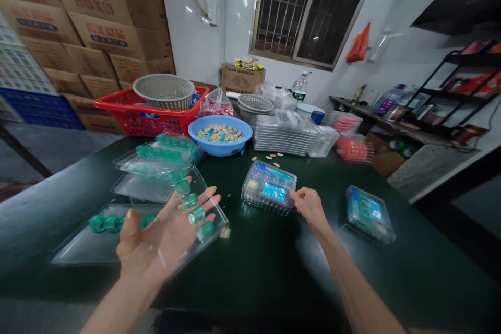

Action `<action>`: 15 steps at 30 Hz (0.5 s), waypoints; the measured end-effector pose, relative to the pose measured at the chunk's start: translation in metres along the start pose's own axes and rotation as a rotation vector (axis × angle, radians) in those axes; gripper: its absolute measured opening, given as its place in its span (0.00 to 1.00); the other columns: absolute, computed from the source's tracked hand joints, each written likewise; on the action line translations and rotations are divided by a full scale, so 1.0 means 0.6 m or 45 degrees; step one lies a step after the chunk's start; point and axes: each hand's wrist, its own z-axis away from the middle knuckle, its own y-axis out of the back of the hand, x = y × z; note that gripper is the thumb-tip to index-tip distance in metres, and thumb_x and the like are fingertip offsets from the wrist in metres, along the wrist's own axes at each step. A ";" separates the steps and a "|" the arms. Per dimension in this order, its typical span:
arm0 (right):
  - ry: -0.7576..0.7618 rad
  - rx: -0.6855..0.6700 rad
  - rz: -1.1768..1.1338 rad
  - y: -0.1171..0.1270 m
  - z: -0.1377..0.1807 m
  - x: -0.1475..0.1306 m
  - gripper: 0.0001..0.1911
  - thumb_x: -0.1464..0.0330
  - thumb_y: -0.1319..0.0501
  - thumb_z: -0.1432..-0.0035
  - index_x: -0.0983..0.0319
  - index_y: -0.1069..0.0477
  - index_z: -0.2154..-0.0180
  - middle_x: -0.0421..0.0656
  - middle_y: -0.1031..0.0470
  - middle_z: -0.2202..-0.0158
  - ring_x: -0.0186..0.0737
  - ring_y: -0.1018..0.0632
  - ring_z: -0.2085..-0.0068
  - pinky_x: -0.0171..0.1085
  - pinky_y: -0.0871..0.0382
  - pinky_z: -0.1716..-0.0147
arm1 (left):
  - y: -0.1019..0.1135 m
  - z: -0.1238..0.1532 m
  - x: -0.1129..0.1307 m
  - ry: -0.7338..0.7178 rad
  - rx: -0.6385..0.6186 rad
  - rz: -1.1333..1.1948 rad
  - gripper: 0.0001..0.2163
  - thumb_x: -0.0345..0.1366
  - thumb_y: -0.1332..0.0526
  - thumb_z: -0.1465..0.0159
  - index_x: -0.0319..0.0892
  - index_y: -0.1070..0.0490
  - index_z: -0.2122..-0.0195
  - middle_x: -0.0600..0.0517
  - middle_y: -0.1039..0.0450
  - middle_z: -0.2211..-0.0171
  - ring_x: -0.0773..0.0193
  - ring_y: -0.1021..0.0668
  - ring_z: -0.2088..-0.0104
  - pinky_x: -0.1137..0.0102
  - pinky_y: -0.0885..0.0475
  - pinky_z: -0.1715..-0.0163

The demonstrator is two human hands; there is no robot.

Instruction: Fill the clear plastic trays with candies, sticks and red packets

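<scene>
My left hand (pixel 164 235) holds up a clear plastic tray (pixel 213 209) with a row of green, cube-like pieces along it. The spread fingers show through the plastic, the thumb at the near left side. My right hand (pixel 309 204) is closed, its fingertips pinching the right edge of a clear plastic box (pixel 270 188) with a blue patterned card inside. A small pale piece (pixel 226 233) lies beside the tray's corner. More clear trays with green pieces (pixel 105 223) lie at the left, partly behind my left hand.
Another filled clear box (pixel 370 214) sits at the right. Farther back stand a blue basin (pixel 221 148) of small pieces, a red basket (pixel 156 122), stacked clear trays (pixel 285 135) and red-filled packs (pixel 354 148). Several loose pieces (pixel 272 156) lie before the stack. Cartons (pixel 97 10) rise at left.
</scene>
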 end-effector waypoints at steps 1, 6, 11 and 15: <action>-0.003 -0.021 0.023 0.004 -0.002 -0.003 0.14 0.59 0.44 0.46 0.61 0.31 0.76 0.42 0.28 0.77 0.36 0.27 0.74 0.30 0.44 0.79 | 0.002 0.000 0.001 -0.005 0.005 -0.008 0.35 0.57 0.38 0.56 0.43 0.38 0.50 0.34 0.46 0.41 0.39 0.43 0.41 0.47 0.44 0.47; -0.006 -0.056 0.160 0.026 -0.005 -0.028 0.09 0.65 0.44 0.49 0.61 0.30 0.76 0.45 0.26 0.74 0.40 0.26 0.70 0.32 0.46 0.77 | 0.009 0.003 0.012 0.024 0.028 -0.054 0.37 0.55 0.37 0.56 0.44 0.40 0.46 0.35 0.45 0.41 0.39 0.43 0.41 0.46 0.45 0.46; -0.020 -0.008 0.230 0.039 -0.006 -0.040 0.08 0.65 0.45 0.49 0.61 0.31 0.73 0.48 0.27 0.70 0.47 0.26 0.66 0.36 0.43 0.74 | 0.010 0.004 0.024 0.021 0.035 -0.072 0.42 0.53 0.35 0.56 0.44 0.46 0.41 0.36 0.44 0.41 0.38 0.43 0.42 0.44 0.48 0.46; -0.055 0.028 0.176 0.042 -0.011 -0.038 0.05 0.67 0.43 0.53 0.61 0.32 0.70 0.46 0.27 0.70 0.46 0.26 0.66 0.36 0.41 0.73 | 0.014 0.004 0.028 0.001 0.040 -0.041 0.42 0.52 0.35 0.56 0.44 0.47 0.40 0.37 0.43 0.42 0.37 0.42 0.42 0.42 0.48 0.46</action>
